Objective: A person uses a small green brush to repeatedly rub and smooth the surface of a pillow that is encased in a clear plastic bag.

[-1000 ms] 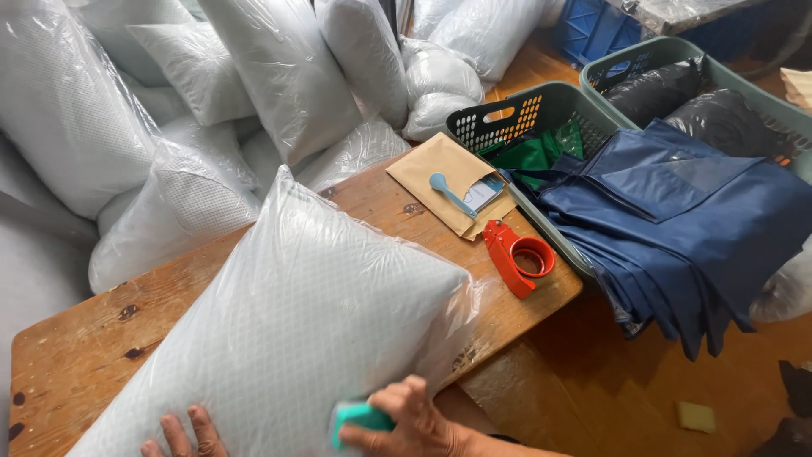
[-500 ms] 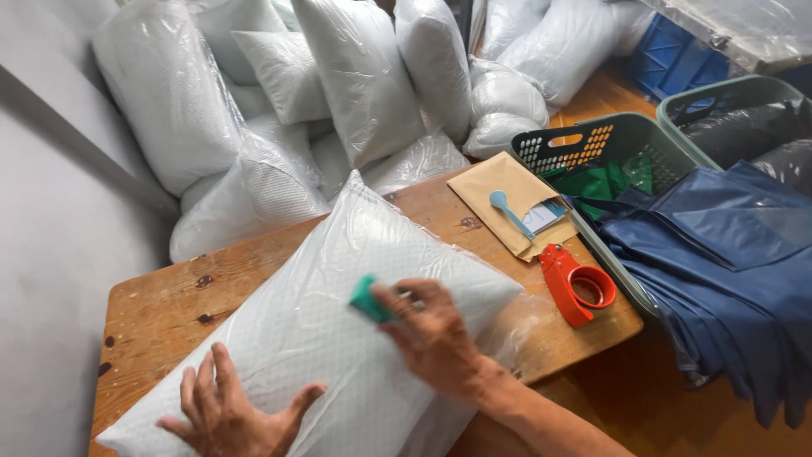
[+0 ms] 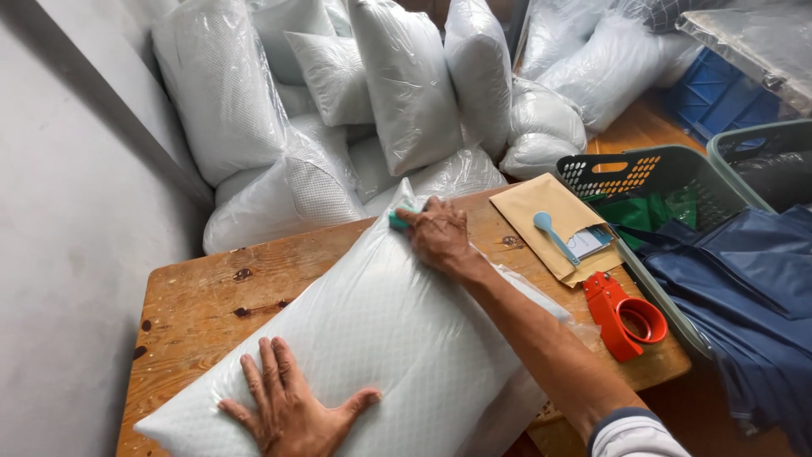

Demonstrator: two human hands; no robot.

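A white pillow sealed in clear plastic point(image 3: 381, 338) lies across a worn wooden table point(image 3: 203, 296). My left hand point(image 3: 292, 410) presses flat on the pillow's near end, fingers spread. My right hand point(image 3: 438, 235) reaches to the pillow's far corner and grips a small teal tool point(image 3: 397, 220) against the plastic there.
A red tape dispenser point(image 3: 626, 317), a brown envelope point(image 3: 550, 224) and a light blue spoon-shaped tool point(image 3: 554, 237) lie at the table's right. A dark green basket point(image 3: 643, 173) holds navy fabric point(image 3: 744, 288). Several bagged pillows point(image 3: 406, 85) are stacked behind. A grey wall point(image 3: 68, 211) stands left.
My right hand slid the teal tool along the pillow from the near edge up to the far corner. My left hand spread flat on the near end.
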